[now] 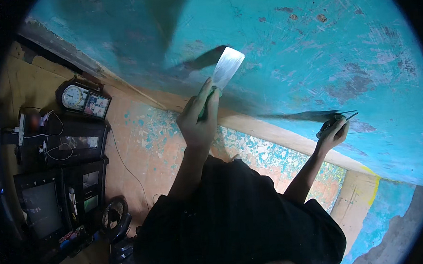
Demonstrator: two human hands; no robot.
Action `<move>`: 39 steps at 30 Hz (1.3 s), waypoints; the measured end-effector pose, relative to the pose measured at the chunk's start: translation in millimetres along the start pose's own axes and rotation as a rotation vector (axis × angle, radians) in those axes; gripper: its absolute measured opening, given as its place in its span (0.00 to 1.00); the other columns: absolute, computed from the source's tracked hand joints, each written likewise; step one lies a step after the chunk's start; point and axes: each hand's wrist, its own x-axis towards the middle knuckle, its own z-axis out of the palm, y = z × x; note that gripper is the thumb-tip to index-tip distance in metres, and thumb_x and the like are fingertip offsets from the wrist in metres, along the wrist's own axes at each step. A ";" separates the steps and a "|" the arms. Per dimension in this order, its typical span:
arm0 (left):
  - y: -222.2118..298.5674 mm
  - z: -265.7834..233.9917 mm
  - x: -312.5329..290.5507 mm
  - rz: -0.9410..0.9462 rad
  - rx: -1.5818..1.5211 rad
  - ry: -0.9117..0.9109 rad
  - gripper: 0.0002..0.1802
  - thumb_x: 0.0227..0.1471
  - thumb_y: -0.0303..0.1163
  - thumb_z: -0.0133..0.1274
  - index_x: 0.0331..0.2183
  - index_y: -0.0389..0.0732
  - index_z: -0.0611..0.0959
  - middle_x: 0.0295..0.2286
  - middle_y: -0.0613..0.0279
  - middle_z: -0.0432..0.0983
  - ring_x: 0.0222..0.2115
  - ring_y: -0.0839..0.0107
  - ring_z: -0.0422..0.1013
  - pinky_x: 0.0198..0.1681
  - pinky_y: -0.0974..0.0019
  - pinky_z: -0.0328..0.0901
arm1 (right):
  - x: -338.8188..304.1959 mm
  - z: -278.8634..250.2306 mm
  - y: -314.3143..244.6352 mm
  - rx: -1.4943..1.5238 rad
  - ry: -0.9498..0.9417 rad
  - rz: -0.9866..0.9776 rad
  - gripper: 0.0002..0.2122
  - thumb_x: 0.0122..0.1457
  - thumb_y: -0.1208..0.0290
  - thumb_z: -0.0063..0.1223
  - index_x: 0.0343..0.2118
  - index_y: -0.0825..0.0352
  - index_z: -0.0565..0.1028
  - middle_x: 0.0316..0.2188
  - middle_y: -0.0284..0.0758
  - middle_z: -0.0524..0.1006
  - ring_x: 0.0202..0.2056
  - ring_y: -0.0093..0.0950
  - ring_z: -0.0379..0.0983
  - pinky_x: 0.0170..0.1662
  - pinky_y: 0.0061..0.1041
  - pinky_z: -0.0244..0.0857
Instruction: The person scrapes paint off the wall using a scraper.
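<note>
My left hand (199,120) is closed around the green handle of a scraper (228,66). Its broad, shiny metal blade points up toward the turquoise wall (283,48), casting a shadow there; whether it touches I cannot tell. Off to the right, my right hand (333,135) grips a dark tool with a thin tip (351,115), close to the wall surface. Its exact kind is unclear. Scratches and grey bare patches mark the paint around it.
Flakes of turquoise and pale paint (264,151) lie on the tiled floor below. At the left stands a black cabinet (105,176) with a screen (41,209), a clock (73,97) and white cables (55,131). A dark wheel-like object (115,214) sits beside it.
</note>
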 end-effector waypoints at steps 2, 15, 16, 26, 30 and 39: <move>-1.3 -0.6 -3.2 0.027 0.030 -0.029 0.16 0.54 0.24 0.55 0.46 0.32 0.80 0.36 0.49 0.81 0.34 0.73 0.77 0.36 0.72 0.70 | -2.2 -4.5 2.5 -0.002 -0.010 -0.016 0.15 0.68 0.61 0.41 0.29 0.67 0.69 0.14 0.28 0.64 0.11 0.14 0.56 0.14 0.15 0.47; -3.2 -0.1 -13.3 -0.241 -0.024 0.070 0.14 0.53 0.29 0.59 0.41 0.31 0.81 0.29 0.57 0.81 0.28 0.78 0.75 0.33 0.74 0.69 | 2.2 -3.2 11.8 0.056 -0.022 -0.035 0.16 0.67 0.60 0.41 0.29 0.68 0.68 0.14 0.30 0.65 0.11 0.15 0.57 0.13 0.15 0.49; 2.8 -1.3 -11.2 -0.265 -0.057 0.062 0.15 0.54 0.30 0.58 0.41 0.30 0.81 0.30 0.59 0.81 0.29 0.80 0.74 0.34 0.75 0.67 | 0.5 -4.1 11.7 0.067 -0.022 -0.024 0.16 0.67 0.59 0.41 0.29 0.68 0.68 0.14 0.30 0.65 0.11 0.15 0.57 0.12 0.15 0.49; 10.3 -1.9 -8.0 -0.232 0.048 0.049 0.13 0.51 0.28 0.60 0.39 0.33 0.82 0.29 0.56 0.82 0.28 0.77 0.77 0.31 0.73 0.71 | -0.1 -8.3 17.6 0.113 -0.006 0.006 0.16 0.67 0.60 0.41 0.29 0.68 0.68 0.14 0.31 0.66 0.10 0.16 0.57 0.11 0.15 0.49; 0.9 -0.6 -11.5 -0.240 0.013 0.063 0.14 0.50 0.28 0.61 0.40 0.33 0.82 0.29 0.57 0.82 0.27 0.77 0.77 0.31 0.73 0.70 | 4.7 -7.7 26.8 0.060 -0.011 -0.053 0.16 0.67 0.60 0.41 0.28 0.68 0.68 0.15 0.31 0.67 0.11 0.16 0.58 0.13 0.15 0.50; 4.8 -3.0 -13.4 -0.299 0.030 0.036 0.14 0.51 0.27 0.60 0.41 0.33 0.82 0.28 0.58 0.82 0.27 0.80 0.75 0.32 0.75 0.69 | 3.2 -11.5 31.5 0.053 -0.022 -0.088 0.16 0.67 0.61 0.40 0.28 0.69 0.68 0.16 0.31 0.67 0.13 0.17 0.59 0.13 0.15 0.51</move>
